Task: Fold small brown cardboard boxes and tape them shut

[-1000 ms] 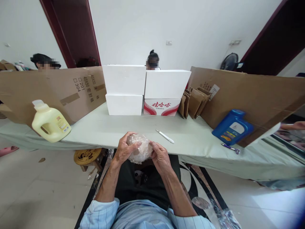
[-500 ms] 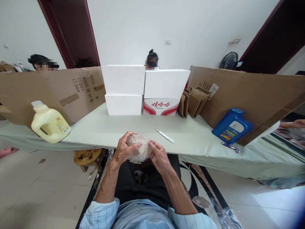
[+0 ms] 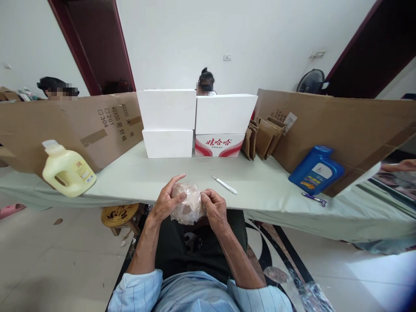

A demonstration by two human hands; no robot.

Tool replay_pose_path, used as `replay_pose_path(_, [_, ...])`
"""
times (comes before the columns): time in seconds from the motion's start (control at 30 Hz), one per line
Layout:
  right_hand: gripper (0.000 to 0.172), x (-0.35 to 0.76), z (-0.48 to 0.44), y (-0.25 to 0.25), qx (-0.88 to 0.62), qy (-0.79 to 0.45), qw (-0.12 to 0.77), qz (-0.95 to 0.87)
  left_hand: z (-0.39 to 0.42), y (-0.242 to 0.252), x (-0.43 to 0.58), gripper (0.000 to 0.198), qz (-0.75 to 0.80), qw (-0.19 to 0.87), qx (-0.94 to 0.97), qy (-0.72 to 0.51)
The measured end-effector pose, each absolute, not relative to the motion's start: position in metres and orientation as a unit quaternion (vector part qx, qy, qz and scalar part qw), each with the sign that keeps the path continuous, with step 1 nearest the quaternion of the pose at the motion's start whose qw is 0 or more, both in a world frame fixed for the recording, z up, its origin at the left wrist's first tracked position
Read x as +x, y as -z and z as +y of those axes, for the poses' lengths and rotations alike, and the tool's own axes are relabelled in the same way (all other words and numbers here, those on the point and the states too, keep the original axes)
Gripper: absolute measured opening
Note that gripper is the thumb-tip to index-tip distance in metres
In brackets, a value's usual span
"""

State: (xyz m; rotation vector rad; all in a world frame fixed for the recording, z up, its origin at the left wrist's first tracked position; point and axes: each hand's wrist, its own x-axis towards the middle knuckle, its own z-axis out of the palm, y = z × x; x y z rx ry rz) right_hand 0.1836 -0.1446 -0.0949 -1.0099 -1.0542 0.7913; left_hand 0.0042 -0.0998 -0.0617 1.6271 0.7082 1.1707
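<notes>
A rounded, crumpled bundle of clear plastic wrap (image 3: 188, 208) is held over my lap at the table's front edge. My left hand (image 3: 165, 203) grips its left side, thumb on the near face, one finger stretched upward past it; the other fingers are partly hidden behind. On the opposite side my right hand (image 3: 215, 208) pinches the upper right edge of the plastic between thumb and fingers. What lies inside the wrap cannot be made out. A white craft knife (image 3: 225, 184) rests on the table just beyond my right hand.
White boxes (image 3: 169, 110) stand stacked at the back of the green-covered table (image 3: 123, 173). A yellow jug (image 3: 68, 169) is at left. At right are a blue bottle (image 3: 316, 170), a purple pen (image 3: 313, 199) and folded cardboard (image 3: 266, 136). Cardboard panels flank the table; other people sit beyond.
The plastic bundle has turned and shifted slightly left in my hands. My left fingers have lifted and straightened a little, while my right hand keeps pinching the edge.
</notes>
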Motion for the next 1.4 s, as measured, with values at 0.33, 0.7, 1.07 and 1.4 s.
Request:
replay_pose_path(0.33, [0.049,0.189,-0.149,0.083,-0.454,-0.357,0.649,-0.495,-0.098,0.075,0.021,0.038,0.339,0.46,0.637,-0.518])
replay_pose_path(0.7, [0.059,0.2,-0.135,0.085,-0.444,-0.382,0.727,-0.359,-0.094,0.08,-0.018,0.087,0.212,0.646,0.621,-0.391])
replay_pose_path(1.07, [0.061,0.199,-0.131,0.082,-0.441,-0.359,0.736,-0.368,-0.095,0.084,-0.008,0.049,0.285,0.626,0.618,-0.381])
replay_pose_path(1.4, [0.059,0.201,-0.14,0.075,-0.459,-0.284,0.724,-0.429,-0.095,0.088,0.007,0.058,0.31,0.609,0.605,-0.41])
